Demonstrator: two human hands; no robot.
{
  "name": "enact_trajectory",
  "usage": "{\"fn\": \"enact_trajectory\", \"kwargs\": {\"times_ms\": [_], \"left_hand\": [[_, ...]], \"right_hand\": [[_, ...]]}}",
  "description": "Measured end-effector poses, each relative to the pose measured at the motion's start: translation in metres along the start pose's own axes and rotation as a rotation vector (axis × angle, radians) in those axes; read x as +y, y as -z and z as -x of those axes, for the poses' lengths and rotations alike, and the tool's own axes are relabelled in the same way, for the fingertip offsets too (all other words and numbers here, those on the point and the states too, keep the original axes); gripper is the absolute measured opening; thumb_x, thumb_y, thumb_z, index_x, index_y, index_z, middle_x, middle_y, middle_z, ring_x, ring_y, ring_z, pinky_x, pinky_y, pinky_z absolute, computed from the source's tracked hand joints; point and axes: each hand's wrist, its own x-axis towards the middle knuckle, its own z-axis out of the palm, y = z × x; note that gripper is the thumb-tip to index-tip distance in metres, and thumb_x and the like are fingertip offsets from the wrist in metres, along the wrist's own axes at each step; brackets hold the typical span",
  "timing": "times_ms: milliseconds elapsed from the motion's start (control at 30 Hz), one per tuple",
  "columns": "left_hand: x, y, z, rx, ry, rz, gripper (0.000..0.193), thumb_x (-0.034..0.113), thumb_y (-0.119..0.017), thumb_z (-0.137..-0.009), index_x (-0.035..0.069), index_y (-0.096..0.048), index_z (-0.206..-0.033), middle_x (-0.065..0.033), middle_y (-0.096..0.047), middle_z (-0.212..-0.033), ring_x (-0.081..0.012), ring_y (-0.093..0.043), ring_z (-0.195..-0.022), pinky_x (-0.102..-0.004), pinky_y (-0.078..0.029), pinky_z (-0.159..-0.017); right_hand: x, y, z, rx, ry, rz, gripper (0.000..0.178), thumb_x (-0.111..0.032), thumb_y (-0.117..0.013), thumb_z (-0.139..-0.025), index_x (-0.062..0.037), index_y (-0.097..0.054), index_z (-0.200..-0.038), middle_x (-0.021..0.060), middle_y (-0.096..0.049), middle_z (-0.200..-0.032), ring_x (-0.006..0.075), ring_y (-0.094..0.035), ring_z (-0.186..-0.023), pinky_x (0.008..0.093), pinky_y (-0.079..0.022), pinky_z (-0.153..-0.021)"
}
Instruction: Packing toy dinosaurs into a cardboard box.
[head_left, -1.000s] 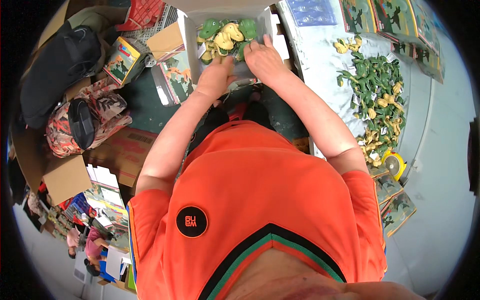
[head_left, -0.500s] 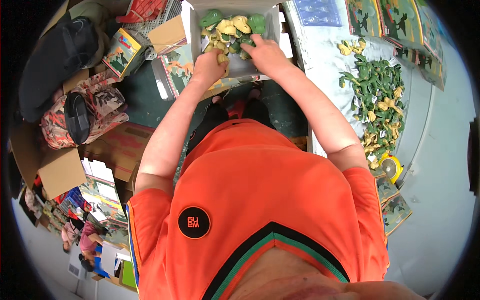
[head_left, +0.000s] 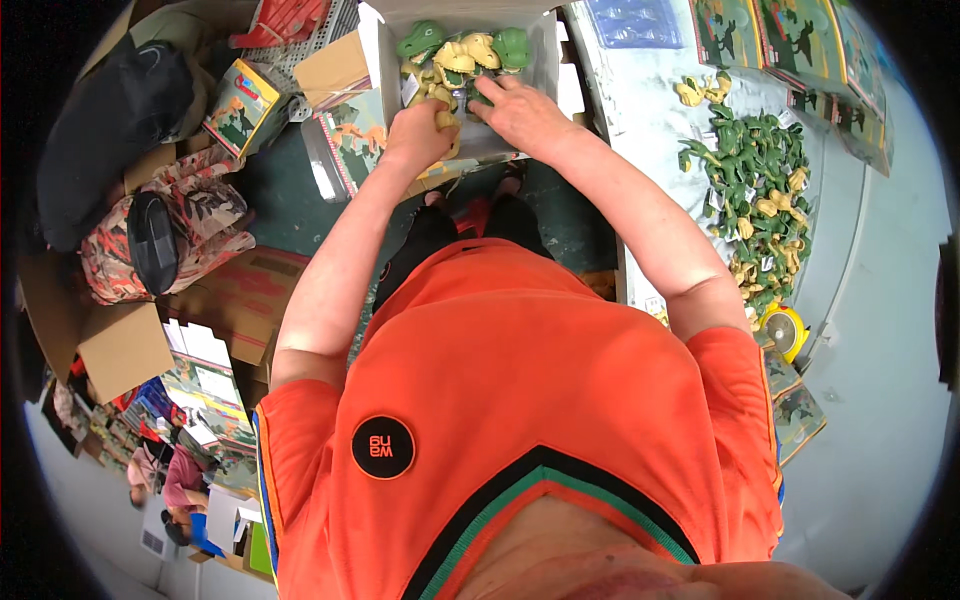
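Observation:
Several green and tan toy dinosaurs lie in an open white-walled box ahead of me. Among them are a green dinosaur head, another green head and a pale yellow one between them. My left hand is closed round a tan toy dinosaur at the box's near left. Reaching in from the right, my right hand has its fingers bent over a dark green toy dinosaur; its fingertips are partly hidden among the toys.
On the white table at right lies a pile of green and tan toy dinosaurs, near printed boxes, a clear blue plastic tray and a yellow round device. Bags and cartons crowd the left; people sit farther off.
My right hand has shifted left and slightly nearer inside the box, over the dark green dinosaur. The left hand stays almost where it was, round the tan one.

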Motion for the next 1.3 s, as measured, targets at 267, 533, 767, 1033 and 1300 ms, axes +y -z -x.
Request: {"fn": "enact_trajectory", "kwargs": {"times_ms": [267,533,767,1033,1300], "left_hand": [[-0.004,-0.006,0.001,0.006,0.054,-0.023,0.042,0.023,-0.071,-0.082,0.005,-0.067,-0.12,-0.023,-0.07,-0.102,-0.0398,-0.066,-0.101,-0.0459,-0.052,-0.091],[0.015,-0.004,-0.009,-0.074,0.012,-0.063,0.042,0.027,-0.072,-0.084,0.006,-0.069,-0.119,-0.0209,-0.071,-0.097,-0.0372,-0.069,-0.093,-0.0439,-0.054,-0.083],[-0.007,-0.004,-0.019,-0.025,0.012,0.111,0.041,0.028,-0.076,-0.078,0.001,-0.066,-0.106,-0.0192,-0.07,-0.087,-0.0376,-0.068,-0.085,-0.0446,-0.054,-0.079],[0.014,0.017,-0.045,0.288,-0.369,-0.194,0.044,0.005,-0.069,-0.077,0.006,-0.058,-0.119,-0.0153,-0.064,-0.116,-0.0377,-0.062,-0.104,-0.045,-0.053,-0.089],[0.016,0.034,-0.071,-0.142,-0.475,-0.32,0.053,0.007,-0.075,-0.077,0.015,-0.059,-0.126,-0.0141,-0.052,-0.127,-0.037,-0.057,-0.117,-0.0453,-0.05,-0.099]], "right_hand": [[-0.017,-0.008,0.003,-0.083,-0.134,0.017,0.044,-0.005,-0.059,-0.085,-0.0057,-0.063,-0.128,0.014,-0.05,-0.126,0.0337,-0.058,-0.113,0.0391,-0.058,-0.087],[-0.006,-0.008,0.007,0.113,-0.093,0.056,0.026,-0.011,-0.058,-0.089,-0.0008,-0.067,-0.11,0.0163,-0.055,-0.123,0.0359,-0.058,-0.112,0.042,-0.053,-0.091],[-0.036,0.009,0.002,0.262,-0.106,-0.333,0.038,-0.011,-0.058,-0.088,-0.0046,-0.056,-0.125,0.0137,-0.055,-0.112,0.0314,-0.059,-0.107,0.0411,-0.053,-0.088],[-0.047,-0.025,0.007,0.138,-0.28,-0.234,0.037,-0.01,-0.058,-0.087,0.0,-0.052,-0.123,0.0176,-0.055,-0.106,0.0336,-0.065,-0.093,0.0419,-0.057,-0.074],[-0.045,-0.023,0.011,-0.02,-0.414,-0.318,0.063,-0.019,-0.077,-0.079,-0.0036,-0.049,-0.133,0.0158,-0.054,-0.125,0.0345,-0.065,-0.105,0.0417,-0.057,-0.084]]}}
